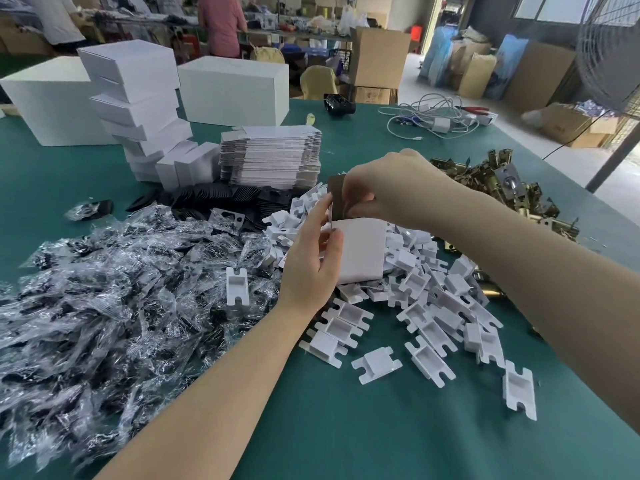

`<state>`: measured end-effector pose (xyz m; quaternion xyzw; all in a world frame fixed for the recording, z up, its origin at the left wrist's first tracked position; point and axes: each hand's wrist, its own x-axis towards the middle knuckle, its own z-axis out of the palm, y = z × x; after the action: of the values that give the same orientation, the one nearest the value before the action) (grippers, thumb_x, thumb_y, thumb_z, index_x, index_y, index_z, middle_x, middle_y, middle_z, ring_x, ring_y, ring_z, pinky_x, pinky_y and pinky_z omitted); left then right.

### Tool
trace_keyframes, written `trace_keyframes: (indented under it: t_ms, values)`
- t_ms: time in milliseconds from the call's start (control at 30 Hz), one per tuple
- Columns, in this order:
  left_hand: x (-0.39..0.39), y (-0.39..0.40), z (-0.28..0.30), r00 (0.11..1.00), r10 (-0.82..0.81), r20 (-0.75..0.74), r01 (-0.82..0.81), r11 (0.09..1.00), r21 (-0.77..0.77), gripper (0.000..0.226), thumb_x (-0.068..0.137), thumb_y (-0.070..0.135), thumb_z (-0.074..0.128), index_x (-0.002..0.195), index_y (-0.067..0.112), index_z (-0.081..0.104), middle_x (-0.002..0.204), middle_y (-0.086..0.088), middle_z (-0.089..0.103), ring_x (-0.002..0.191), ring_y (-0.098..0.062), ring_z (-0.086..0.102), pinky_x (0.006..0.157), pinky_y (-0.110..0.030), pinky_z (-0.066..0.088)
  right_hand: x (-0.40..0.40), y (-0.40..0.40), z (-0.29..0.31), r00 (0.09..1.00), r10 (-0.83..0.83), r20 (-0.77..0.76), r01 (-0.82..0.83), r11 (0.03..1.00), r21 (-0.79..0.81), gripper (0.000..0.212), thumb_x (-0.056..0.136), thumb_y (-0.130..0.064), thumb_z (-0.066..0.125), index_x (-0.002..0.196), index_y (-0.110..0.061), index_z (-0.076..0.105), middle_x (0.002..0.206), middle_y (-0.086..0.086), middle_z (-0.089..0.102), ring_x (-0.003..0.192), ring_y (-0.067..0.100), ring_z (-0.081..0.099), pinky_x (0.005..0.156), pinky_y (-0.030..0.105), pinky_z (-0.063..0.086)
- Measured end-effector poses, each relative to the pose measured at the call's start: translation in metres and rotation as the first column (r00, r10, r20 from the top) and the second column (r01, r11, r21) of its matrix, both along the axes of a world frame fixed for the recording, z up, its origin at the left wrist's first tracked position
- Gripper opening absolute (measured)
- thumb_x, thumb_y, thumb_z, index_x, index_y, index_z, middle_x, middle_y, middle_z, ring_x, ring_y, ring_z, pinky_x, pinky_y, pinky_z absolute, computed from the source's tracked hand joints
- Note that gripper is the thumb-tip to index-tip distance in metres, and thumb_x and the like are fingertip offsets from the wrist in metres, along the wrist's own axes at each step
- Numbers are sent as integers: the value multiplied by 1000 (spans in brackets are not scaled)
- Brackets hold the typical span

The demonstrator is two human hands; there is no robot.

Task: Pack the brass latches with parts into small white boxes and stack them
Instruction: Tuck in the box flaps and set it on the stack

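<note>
Head view, and both hands are up over the middle of the green table point(346, 427): the left hand point(311, 261) has thumb and fingers curled round the side of one small white box point(360, 251), held upright above the heap, while the right hand point(384, 192) comes in from above, fingertips pinched on the dark-lined flap point(335, 199) at the box's open top. One box in hand, then. Beneath and to the right lies a heap of white plastic trays point(433, 306), too many to count. Left of them, a big spill of clear bags point(104, 289) with dark parts inside. The brass latches point(502, 188) sit in a pile at the right edge, partly hidden behind the right forearm. Behind the hands: one stack of flat box blanks point(273, 157), a leaning tower of closed white boxes point(138, 105), two large white cartons point(235, 88), black cards point(225, 199), and tangled white cables point(436, 116).
</note>
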<state>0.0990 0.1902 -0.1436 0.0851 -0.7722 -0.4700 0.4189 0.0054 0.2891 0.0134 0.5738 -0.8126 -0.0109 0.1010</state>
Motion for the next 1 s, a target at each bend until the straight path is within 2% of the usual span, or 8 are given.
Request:
trace_keyframes:
  t_ms: [100,300,367,467,600,767,900,1000]
  values:
    - [0,0,1,1000,-9,1,9,1000,11,49,103,30,44,151,27,36,144,3,52,113,5,55,87,-9,44,4,0,1,999,-12,-45,13,1000,12,16,97,-36,57,109,-35,69,100,-6,71,94,23,61,82,32,47]
    - [0,0,2,1000,-14,6,14,1000,28,49,103,28,44,151,26,36,140,8,53,113,4,55,88,-15,47,7,0,-6,971,-50,-233,34,997,-72,20,104,-29,45,117,-27,60,78,0,54,83,27,53,69,31,32]
    - [1,1,2,1000,-13,8,13,1000,26,50,103,28,44,152,24,36,139,10,52,112,6,54,88,-14,46,7,2,-5,992,-75,-99,65,992,-106,17,102,-27,49,113,-22,61,75,1,53,80,27,53,65,32,37]
    - [1,0,2,1000,-7,10,7,1000,20,49,103,27,44,151,25,36,138,10,52,109,8,54,86,-10,44,10,4,-2,985,-41,169,67,987,-146,14,98,-21,57,109,-20,66,93,3,69,90,26,64,79,37,52]
    - [0,0,3,1000,-4,17,4,1000,0,50,103,28,44,152,23,36,142,3,53,108,3,56,84,-12,43,10,4,-1,966,-37,254,83,982,-172,17,95,-12,58,110,-16,63,100,1,71,93,23,64,84,34,51]
    - [0,0,1,1000,7,14,-7,1000,-12,49,103,30,45,151,29,35,142,8,52,108,5,55,87,-9,43,11,2,6,978,-109,178,122,990,-63,22,94,-9,55,108,-20,69,102,2,69,99,25,62,87,38,52]
    - [-1,-1,-1,1000,-3,15,3,1000,0,49,103,32,44,151,31,34,141,9,53,109,-4,58,86,-16,46,16,-5,10,990,-114,-79,117,993,32,25,97,-15,55,113,-32,65,76,-5,50,84,26,53,64,29,39]
    - [-1,-1,-1,1000,-12,13,11,1000,11,49,103,33,43,151,33,34,140,8,54,110,-5,58,87,-19,48,18,-7,12,990,-50,-134,67,990,127,24,95,-11,56,111,-27,64,80,-1,52,83,27,54,65,31,39]
